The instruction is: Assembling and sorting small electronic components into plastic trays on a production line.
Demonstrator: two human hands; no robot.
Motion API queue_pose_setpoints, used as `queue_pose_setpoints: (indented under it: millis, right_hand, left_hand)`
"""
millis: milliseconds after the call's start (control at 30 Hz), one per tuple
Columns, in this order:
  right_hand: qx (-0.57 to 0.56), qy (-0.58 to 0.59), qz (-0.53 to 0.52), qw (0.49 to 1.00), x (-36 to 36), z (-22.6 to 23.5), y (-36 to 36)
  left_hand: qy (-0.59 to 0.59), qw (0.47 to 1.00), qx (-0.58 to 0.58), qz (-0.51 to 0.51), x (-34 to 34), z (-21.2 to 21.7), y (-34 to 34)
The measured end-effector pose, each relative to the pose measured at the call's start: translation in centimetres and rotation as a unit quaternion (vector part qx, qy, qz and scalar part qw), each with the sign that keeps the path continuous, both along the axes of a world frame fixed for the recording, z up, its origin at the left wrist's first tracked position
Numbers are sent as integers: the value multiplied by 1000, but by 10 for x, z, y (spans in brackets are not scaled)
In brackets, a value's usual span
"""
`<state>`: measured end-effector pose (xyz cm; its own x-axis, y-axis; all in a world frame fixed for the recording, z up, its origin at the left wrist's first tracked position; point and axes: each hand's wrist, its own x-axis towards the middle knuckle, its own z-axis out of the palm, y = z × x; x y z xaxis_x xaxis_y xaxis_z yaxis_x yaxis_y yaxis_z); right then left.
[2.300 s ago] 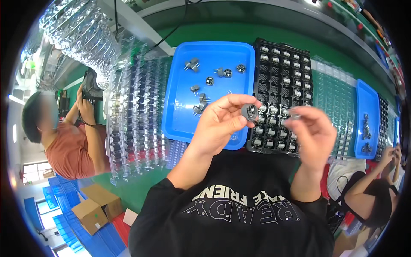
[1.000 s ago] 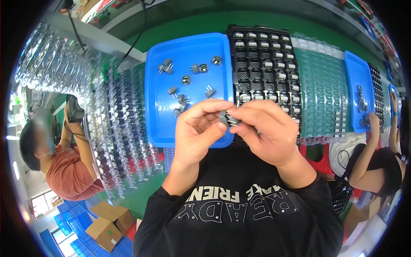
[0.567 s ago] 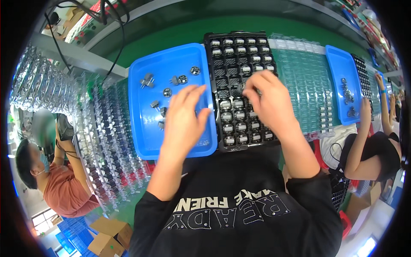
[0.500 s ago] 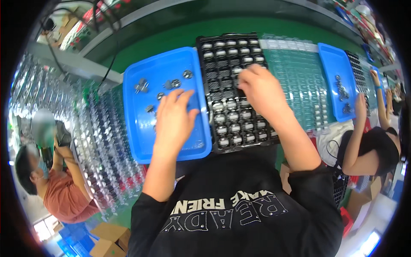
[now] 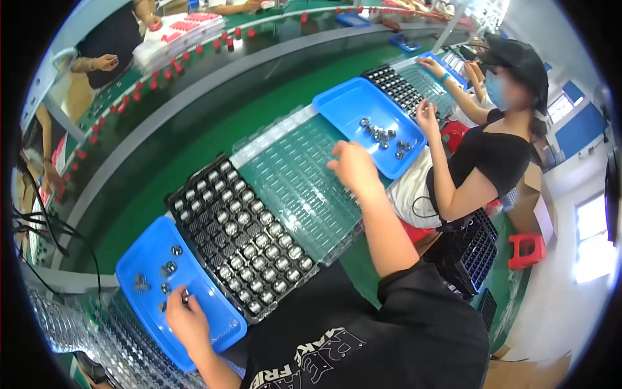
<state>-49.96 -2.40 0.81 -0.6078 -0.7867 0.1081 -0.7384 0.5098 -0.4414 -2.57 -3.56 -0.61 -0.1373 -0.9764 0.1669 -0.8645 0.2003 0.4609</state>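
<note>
**Wide stretch, light grip**

The left hand [image 5: 188,322] pinches a small dark part [image 5: 186,297] over the blue bin [image 5: 148,251], left of the black tray [image 5: 206,229]. The right hand [image 5: 352,167] hangs by the clear tray [image 5: 291,188], right of the black tray; whether its curled fingers hold anything, I can't tell. A slack pinch could drop the part among the bin's loose pieces [image 5: 170,268].

Green bench [image 5: 139,202]: near blue tray [image 5: 223,319] | black compartment tray [image 5: 212,241] | clear tray [image 5: 301,188], perhaps stacked | farther blue tray [image 5: 343,107]
</note>
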Motion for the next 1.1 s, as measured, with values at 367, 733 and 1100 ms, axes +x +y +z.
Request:
queue_pose_setpoints:
  millis: [367,733,1100]
  right_hand:
    - [-128,-38,65,989,-36,-31,21]
    - [-100,-12,86,991,-40,-25,19]
    - [-248,-575,251,738,174,36,11]
  left_hand:
    - [131,989,-63,34,17,-7,-12]
    - [127,980,-113,107,26,-13,-18]
    - [646,744,166,-35,-24,33,16]
